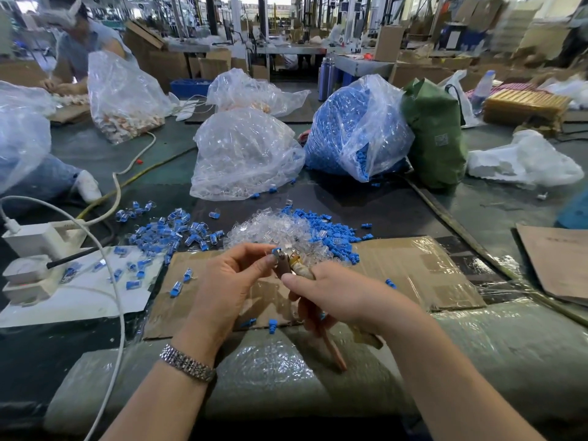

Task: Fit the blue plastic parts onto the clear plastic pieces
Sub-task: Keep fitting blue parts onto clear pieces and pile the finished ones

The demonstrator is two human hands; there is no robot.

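the left hand pinches a small blue part at frame centre against the tip of a brownish tool that the right hand grips. the fitting step looks underway. just above lie the clear pieces and loose blue parts; next comes pressing it home squarely.

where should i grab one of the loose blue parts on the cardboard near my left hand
Take the blue part lying alone on the cardboard. Pinch its long sides from above with thumb and forefinger; it lies flat, with bare cardboard around it.
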